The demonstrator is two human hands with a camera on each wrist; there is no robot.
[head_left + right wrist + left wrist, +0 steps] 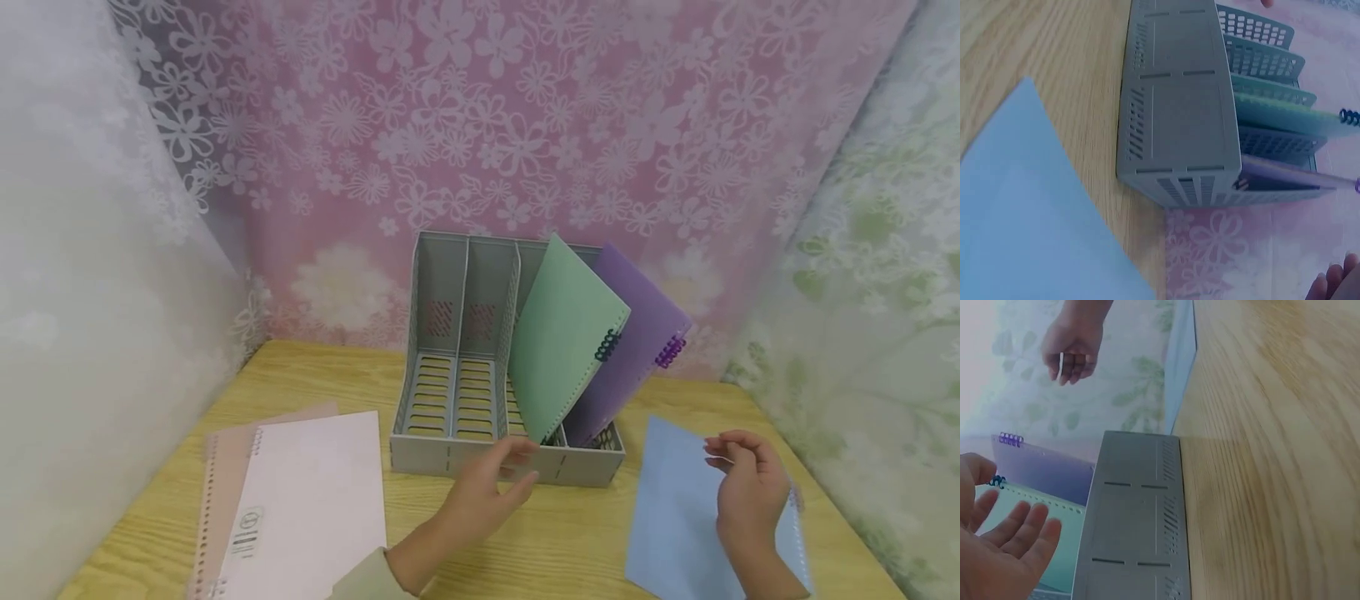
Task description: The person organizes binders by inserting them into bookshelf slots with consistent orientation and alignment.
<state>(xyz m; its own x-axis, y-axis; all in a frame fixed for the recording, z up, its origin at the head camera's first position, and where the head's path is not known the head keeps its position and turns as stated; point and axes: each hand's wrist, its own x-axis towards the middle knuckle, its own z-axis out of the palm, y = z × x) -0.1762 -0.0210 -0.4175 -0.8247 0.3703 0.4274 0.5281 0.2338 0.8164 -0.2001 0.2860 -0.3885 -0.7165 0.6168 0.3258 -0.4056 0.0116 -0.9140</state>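
A grey file rack (506, 458) with upright dividers stands at the back of the table. In its right-hand compartments lean a green notebook (566, 333) and, further right, a purple notebook (637, 333), both tilted to the right. My left hand (483, 492) hovers by the rack's front edge near the green notebook's lower corner, fingers apart and holding nothing. Over a blue notebook (671, 508) lying flat at the right, my right hand (750, 496) is raised with loosely bent fingers. The left wrist view shows that right hand (1072, 353) lifted and empty.
At the left of the table a pale pink notebook (315, 500) overlaps a peach notebook (221, 492). The rack's two left compartments (453, 400) have slotted floors. A floral curtain (450, 125) hangs behind, with pale fabric at both sides.
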